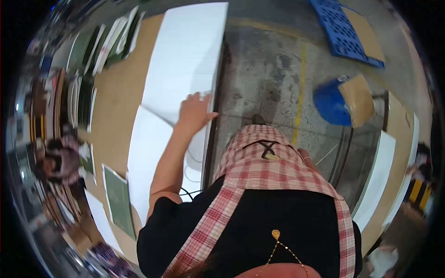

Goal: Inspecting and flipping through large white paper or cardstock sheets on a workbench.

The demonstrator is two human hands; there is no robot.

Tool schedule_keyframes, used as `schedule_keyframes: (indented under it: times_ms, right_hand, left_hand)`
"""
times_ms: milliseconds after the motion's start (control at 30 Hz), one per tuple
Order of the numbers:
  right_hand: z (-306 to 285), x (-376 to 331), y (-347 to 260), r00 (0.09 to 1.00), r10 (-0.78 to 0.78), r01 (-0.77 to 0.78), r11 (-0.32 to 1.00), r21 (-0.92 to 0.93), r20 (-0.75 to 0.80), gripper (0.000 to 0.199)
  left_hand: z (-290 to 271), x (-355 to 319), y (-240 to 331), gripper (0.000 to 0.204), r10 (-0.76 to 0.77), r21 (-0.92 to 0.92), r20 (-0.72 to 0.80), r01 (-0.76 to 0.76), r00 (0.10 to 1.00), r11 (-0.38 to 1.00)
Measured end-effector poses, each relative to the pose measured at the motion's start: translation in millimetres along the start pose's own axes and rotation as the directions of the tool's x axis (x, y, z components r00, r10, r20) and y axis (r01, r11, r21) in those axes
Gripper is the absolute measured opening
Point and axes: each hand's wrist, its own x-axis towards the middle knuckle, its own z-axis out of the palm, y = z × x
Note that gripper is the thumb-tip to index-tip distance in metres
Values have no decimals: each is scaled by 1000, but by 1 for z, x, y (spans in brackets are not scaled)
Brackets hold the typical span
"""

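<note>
My left hand [194, 112] rests on a long white sheet [187, 55] near its right edge, with the fingers spread and nothing gripped. A second white sheet [146, 157] lies on the near side, under my left forearm, and its upper edge meets the first. Beneath both is a tan tabletop [118, 99]. Only a small part of my right hand [303, 155] shows, low beside the checked apron [271, 162]; its fingers are hidden. Thin dark cables [187, 192] lie by my left elbow.
Stacked green and white panels [113, 41] stand along the table's left side, with a green board [119, 201] lower down. Across the floor are a blue bin [331, 102] with cardboard, a blue pallet [343, 39] and another table [394, 148]. Someone [65, 160] works at the far left.
</note>
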Motion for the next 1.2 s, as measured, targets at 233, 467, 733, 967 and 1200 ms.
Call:
schedule_keyframes:
  times_ms: [233,467,733,967,1200]
  right_hand:
    - [-41,13,-58,989,-145,141,974,-175,-11,41]
    - [-71,12,-239,809,-585,587,808,54,-58,27]
    - [-1,-70,-447,477,-834,653,547,523,276,38]
    - [29,-82,-503,729,-602,298,707,641,325,71]
    - [14,-49,-487,696,-704,492,607,624,137,60]
  left_hand:
    - [100,-87,-128,85,-589,119,366,591,721,798]
    - [193,-125,-136,59,-584,-173,-103,564,805,807]
    - [216,-116,-92,44,-615,-75,-226,616,755,784]
    - [194,-108,-37,45,-616,-158,-361,606,700,780]
    - [214,-136,-19,68,-617,-143,-355,611,702,779]
